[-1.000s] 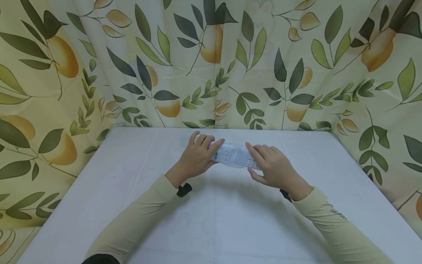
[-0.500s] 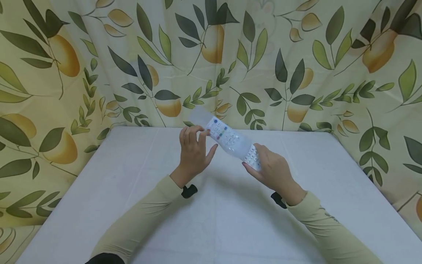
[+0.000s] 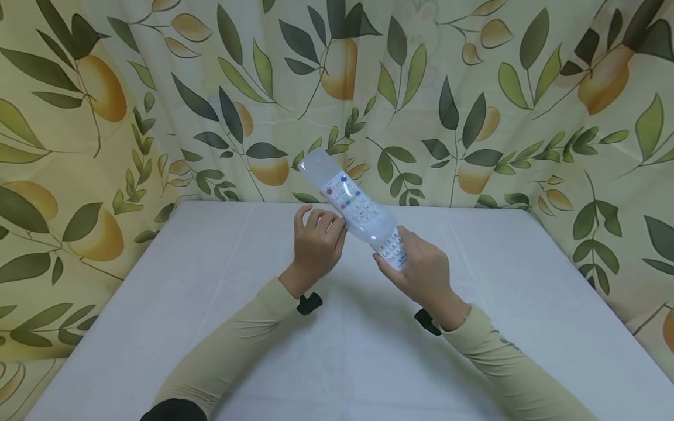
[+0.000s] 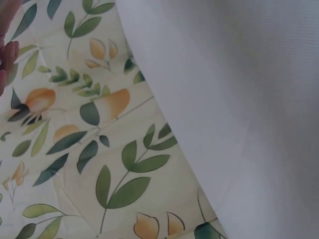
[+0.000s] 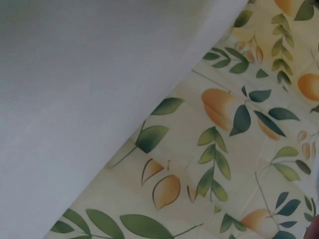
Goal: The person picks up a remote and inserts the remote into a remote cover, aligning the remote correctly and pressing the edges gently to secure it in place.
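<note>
In the head view, a white remote control [image 3: 392,248] is held tilted above the table, its upper end towards the back left. A clear plastic sleeve [image 3: 321,166] covers most of it and sticks out past that upper end. My right hand [image 3: 426,269] grips the lower end, thumb on the near side. My left hand [image 3: 318,242] has bent fingers, with thumb and index fingertips right at the sleeve's lower left edge; I cannot tell if they pinch it. Only finger edges of the left hand [image 4: 7,59] and right hand [image 5: 313,231] enter the wrist views.
A white-covered table [image 3: 337,351] spreads under both arms. Behind it and at its sides hangs a curtain [image 3: 305,134] printed with leaves and fruit. Black straps circle both wrists, and pale sleeves cover the forearms.
The remote has swung from nearly level to a steep tilt, its sleeved end rising. My left hand let go of the sleeve, opened, then brought thumb and fingers together at its edge.
</note>
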`<state>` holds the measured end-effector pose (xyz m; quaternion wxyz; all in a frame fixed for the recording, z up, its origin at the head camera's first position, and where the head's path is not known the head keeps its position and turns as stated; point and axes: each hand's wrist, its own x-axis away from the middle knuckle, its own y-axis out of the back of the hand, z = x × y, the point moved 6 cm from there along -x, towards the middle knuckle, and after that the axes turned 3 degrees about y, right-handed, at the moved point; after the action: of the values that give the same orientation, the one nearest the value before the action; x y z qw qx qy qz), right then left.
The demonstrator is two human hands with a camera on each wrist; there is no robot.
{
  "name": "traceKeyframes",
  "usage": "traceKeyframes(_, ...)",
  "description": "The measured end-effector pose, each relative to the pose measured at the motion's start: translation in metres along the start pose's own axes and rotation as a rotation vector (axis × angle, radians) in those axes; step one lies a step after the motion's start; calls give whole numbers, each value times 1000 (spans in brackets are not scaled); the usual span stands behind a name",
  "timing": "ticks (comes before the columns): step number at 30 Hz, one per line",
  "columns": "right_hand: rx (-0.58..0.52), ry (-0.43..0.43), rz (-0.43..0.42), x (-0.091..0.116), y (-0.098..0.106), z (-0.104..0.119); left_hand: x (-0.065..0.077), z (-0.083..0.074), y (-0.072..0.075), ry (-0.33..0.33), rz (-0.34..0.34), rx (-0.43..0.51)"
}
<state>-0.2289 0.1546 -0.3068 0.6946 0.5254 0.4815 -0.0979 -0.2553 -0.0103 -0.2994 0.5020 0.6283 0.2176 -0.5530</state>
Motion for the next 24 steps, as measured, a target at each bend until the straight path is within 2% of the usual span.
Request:
traceKeyframes(6, -18, -4, 4, 0, 1, 3, 3, -3, 2, -71, -55, 57)
traceKeyframes(11, -12, 2, 20, 0, 1, 4, 8, -7, 2, -119, -39, 63)
traceKeyframes(17, -1, 13, 51, 1, 1, 2, 13, -12, 3, -204, -45, 28)
traceKeyframes(21, 41, 84, 25, 1, 4, 0, 11, -11, 3, -251, 10, -3)
traceKeyframes(24, 83, 167, -21, 2, 8, -2, 10, -8, 5, -268, 63, 19)
